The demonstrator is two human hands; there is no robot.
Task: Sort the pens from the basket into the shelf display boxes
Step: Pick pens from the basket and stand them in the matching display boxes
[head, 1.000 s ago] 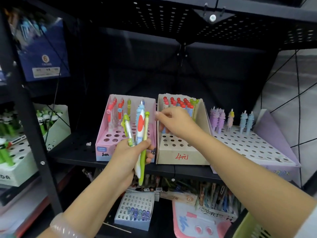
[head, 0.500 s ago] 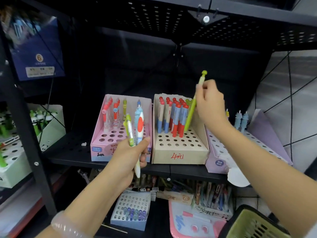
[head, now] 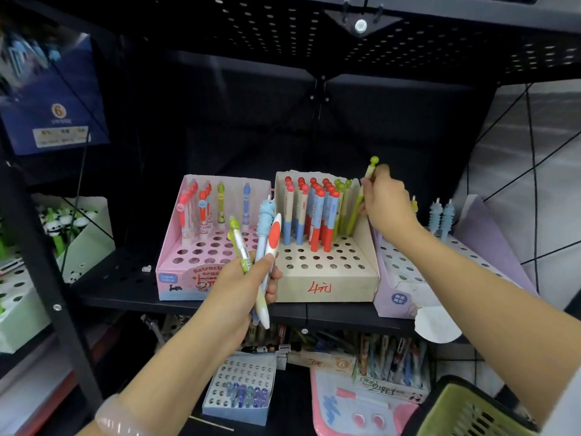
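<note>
Lowered since half a second ago: green pen [head: 358,207], pinched by right hand [head: 388,204], tip near rear holes of beige box [head: 327,272]. Left hand [head: 239,287] grips three pens [head: 267,247]. Risk: tilted entry missing hole, knocking neighbouring pens.

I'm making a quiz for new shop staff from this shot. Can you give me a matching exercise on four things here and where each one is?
Things:
1. green pen
2. white pen with red oval
3. beige box
4. pink box

Places:
A. left on the shelf
B. held by the left hand
C. middle of the shelf, marked in red
D. pinched by the right hand at the beige box's right wall

Pairs: 1-D, 2-B, 3-C, 4-A
</note>
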